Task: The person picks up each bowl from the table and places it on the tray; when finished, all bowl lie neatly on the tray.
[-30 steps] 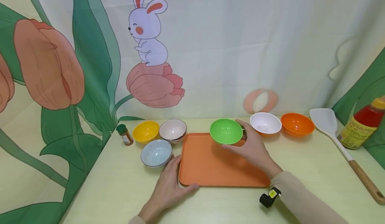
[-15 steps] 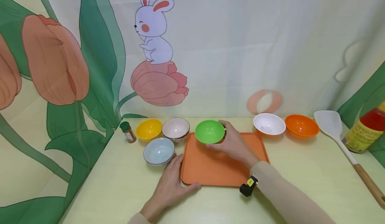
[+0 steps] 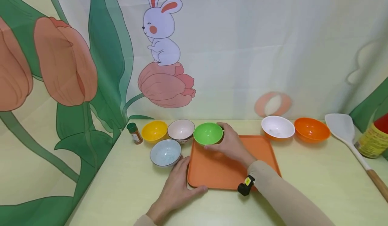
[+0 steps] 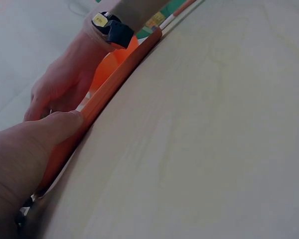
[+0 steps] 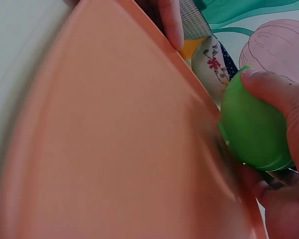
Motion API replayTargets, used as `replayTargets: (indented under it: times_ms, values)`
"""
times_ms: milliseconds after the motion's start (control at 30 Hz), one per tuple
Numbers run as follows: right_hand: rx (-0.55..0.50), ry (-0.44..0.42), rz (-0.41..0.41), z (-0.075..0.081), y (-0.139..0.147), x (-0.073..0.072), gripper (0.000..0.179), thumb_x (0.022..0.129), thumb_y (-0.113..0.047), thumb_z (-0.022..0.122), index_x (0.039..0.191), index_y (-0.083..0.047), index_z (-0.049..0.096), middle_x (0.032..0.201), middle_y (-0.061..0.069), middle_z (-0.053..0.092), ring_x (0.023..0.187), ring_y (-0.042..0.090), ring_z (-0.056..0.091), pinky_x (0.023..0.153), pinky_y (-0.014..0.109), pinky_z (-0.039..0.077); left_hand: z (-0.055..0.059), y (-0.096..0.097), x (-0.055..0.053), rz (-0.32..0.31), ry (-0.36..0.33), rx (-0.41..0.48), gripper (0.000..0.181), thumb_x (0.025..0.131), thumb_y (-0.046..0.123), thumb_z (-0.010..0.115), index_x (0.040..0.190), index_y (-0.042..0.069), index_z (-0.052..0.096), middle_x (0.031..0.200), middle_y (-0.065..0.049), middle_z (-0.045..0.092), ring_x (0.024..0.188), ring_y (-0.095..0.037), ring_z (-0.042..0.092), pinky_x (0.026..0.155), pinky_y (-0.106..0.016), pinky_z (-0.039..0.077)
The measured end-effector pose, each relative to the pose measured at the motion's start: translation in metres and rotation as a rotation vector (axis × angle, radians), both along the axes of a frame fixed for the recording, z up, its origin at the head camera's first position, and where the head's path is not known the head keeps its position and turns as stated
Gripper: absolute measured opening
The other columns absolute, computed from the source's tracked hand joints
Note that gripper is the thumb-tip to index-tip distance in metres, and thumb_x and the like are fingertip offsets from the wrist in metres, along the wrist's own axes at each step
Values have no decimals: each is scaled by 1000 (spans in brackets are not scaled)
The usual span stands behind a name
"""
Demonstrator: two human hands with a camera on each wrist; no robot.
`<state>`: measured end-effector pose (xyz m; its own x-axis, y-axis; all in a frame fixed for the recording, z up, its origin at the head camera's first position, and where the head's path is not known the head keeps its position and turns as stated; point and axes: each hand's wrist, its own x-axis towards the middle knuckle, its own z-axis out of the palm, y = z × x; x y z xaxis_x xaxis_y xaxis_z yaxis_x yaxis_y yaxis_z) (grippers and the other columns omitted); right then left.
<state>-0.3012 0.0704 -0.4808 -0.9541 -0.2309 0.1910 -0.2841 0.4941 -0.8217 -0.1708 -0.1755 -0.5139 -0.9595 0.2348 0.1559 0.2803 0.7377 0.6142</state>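
My right hand grips a light green bowl by its right side, thumb and fingers spread around it, over the back left corner of an orange tray. In the right wrist view the thumb lies on the side of the green bowl, close above the tray's edge. My left hand rests at the tray's front left corner, fingers along its left side and thumb by the front rim. A pale blue bowl stands right at the left fingertips. A cream flowered bowl sits just left of the green one.
Farther left are a yellow bowl and a green-capped spice jar. To the right stand a white bowl, an orange bowl, a white spatula with wooden handle and a yellow-labelled bottle. A printed curtain hangs behind.
My right hand has carried the green bowl leftward over the tray, close to the flowered bowl. The left hand keeps its place at the tray corner. The head view has shifted slightly.
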Motion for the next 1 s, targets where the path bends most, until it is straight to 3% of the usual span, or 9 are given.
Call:
replayTargets:
  times_ms: [367,600,1000]
  values:
    - [11,-20,30,-7,-2,-4,118,78,-45,104,166,1,40,161,20,55,143,37,58,125,57,48,0,3,-1,-8,-9,-4,123,83,76,85,172,6,36,175,-14,43,167,-38,30,134,-59,33]
    - [37,-13,69,-4,-13,-8,119,78,-39,104,168,1,37,162,19,52,144,37,56,125,55,48,2,-1,1,10,-3,-11,122,83,74,85,172,6,36,175,-14,43,167,-38,31,134,-59,34]
    - [71,-55,60,-8,-17,-5,123,83,-43,101,172,0,28,168,24,44,151,41,51,128,60,44,1,0,1,7,-16,-9,122,84,74,85,172,5,36,176,-16,41,165,-39,34,132,-61,36]
